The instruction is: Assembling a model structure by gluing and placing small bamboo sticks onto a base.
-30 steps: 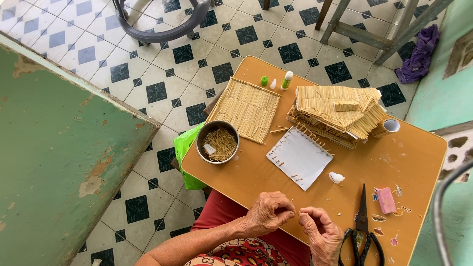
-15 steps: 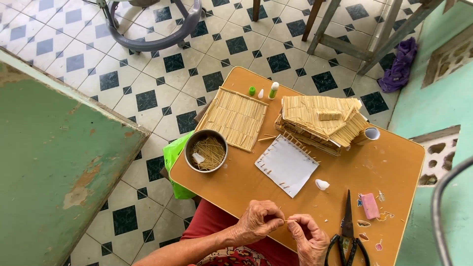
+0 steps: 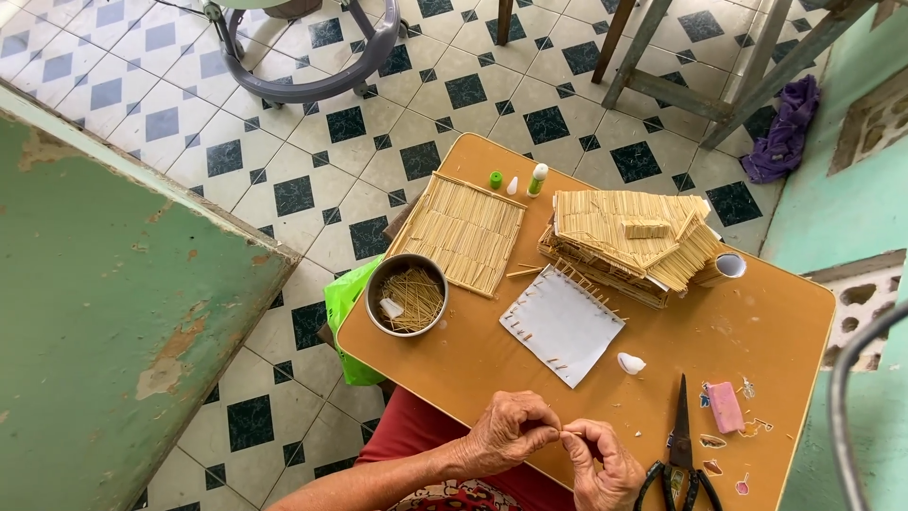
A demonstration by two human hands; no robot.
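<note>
At the frame's lower centre, a thin stick is pinched between closed fingertips of the left hand and right hand, above the table edge, steadying it for close handling.

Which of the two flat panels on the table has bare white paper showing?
The white paper panel edged with sticks, nearer the hands; the other panel is fully covered in straw-coloured sticks.

Round tin of sticks beside a stick mat and a stick house. Near the table's front edge, scissors and a pink eraser. Purple cloth on the tiled floor.
</note>
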